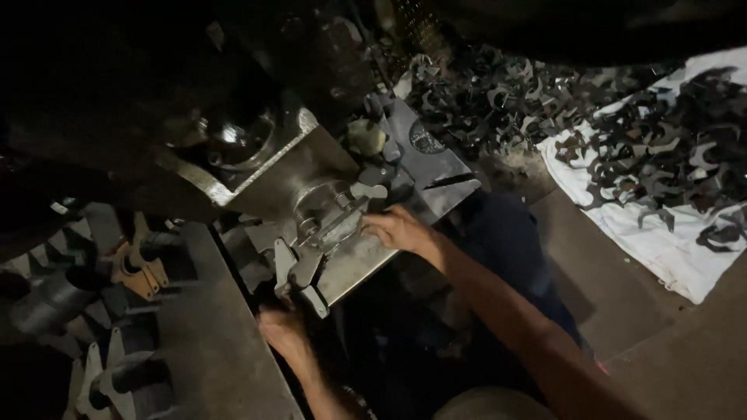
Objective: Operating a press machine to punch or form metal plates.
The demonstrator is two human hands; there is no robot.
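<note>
I look down at a metal press machine (272, 167) with a flat steel bed plate (436, 175). My right hand (398, 229) rests on the plate's front part, fingers closed around a flat metal wrench blank (354, 210) under the ram. My left hand (282, 325) sits lower at the machine's near edge, touching another forked metal blank (299, 268); whether it grips it is hard to tell in the dim light.
Several forked metal blanks lie stacked at the left (136, 268). A big heap of dark stamped wrench pieces (498, 97) covers the floor beyond, more on a white cloth (661, 241) at the right. A grey bench surface (210, 342) runs along the left.
</note>
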